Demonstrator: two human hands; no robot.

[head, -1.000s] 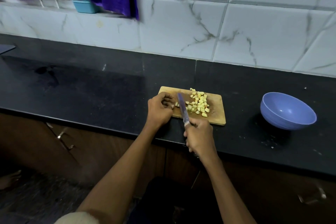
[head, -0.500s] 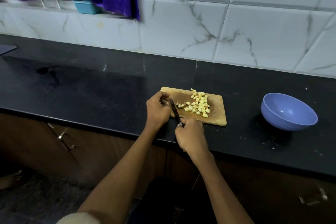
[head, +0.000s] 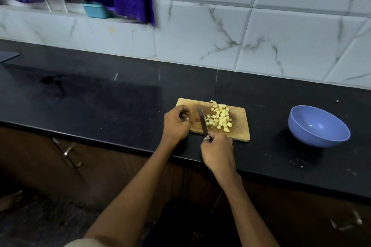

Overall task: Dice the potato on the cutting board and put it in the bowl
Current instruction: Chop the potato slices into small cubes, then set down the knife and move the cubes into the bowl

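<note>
My knife [head: 203,124] has swung from beside my left hand [head: 176,125] to the edge of the potato dice [head: 220,118]; my right hand [head: 217,151] grips its handle; my left rests curled, holding nothing, on the cutting board [head: 240,124]; the bowl [head: 319,126] sits well apart to the right.

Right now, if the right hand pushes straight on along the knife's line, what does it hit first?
Probably nothing solid: the right hand aims the knife across bare cutting board, with the potato dice just right of that line. Depth is unclear.
</note>
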